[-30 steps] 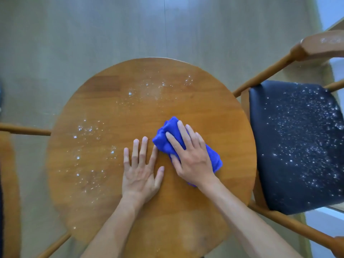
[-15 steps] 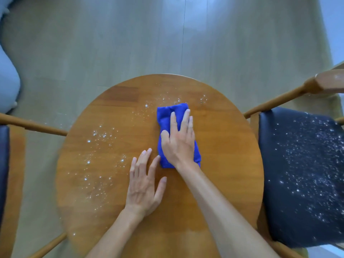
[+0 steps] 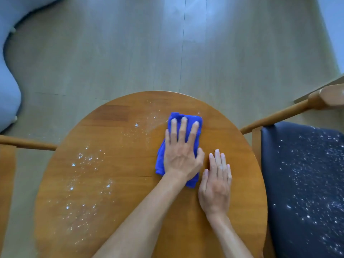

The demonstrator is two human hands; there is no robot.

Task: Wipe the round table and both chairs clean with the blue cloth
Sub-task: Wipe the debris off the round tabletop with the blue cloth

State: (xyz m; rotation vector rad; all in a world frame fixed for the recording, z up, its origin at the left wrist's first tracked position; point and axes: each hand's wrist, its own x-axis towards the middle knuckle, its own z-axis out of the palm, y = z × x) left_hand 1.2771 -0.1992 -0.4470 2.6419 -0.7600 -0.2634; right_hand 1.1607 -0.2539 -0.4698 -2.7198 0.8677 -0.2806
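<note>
Cloth [image 3: 161, 161], blue and folded, lies on the table's [image 3: 130, 183] far middle, its top edge near the far rim with bare wood to its right. Left hand [image 3: 181, 155] presses it flat, fingers straight. Right hand [image 3: 216, 185] lies flat on the wood just beside it, holding nothing. White specks [image 3: 87, 159] cover the table's left half. The right chair's [image 3: 301, 183] dark seat is speckled. Left chair [image 3: 7, 174] sits at the frame edge. Wood floor [image 3: 149, 53].

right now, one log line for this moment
left hand flat on cloth | right hand flat on table | white specks on table left, chair seat
</note>
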